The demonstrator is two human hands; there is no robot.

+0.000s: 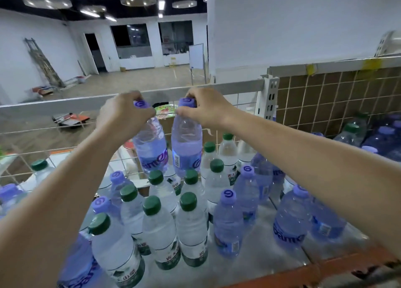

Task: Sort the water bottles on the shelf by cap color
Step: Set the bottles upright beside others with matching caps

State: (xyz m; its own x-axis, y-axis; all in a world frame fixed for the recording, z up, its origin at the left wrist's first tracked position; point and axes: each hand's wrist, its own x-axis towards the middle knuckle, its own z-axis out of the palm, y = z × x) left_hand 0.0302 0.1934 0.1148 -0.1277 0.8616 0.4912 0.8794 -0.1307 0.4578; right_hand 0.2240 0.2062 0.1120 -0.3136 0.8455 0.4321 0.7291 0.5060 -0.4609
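My left hand (122, 116) grips the neck of a purple-capped bottle (150, 148), lifted above the shelf. My right hand (206, 108) holds a second purple-capped bottle (186, 151) by its neck, right beside the first. Both hang over a cluster of green-capped bottles (159, 229) standing in the middle of the shelf (271, 264). More purple-capped bottles (227, 222) stand to the right of the green ones, and others (102, 205) stand at the left, mixed among the green ones.
A white wire mesh back (65, 135) and a metal rail (227, 88) close the shelf's far side. The neighbouring bay at right holds more bottles (368, 135) before a brown backing panel (325, 96). An orange edge (325, 266) runs along the shelf front.
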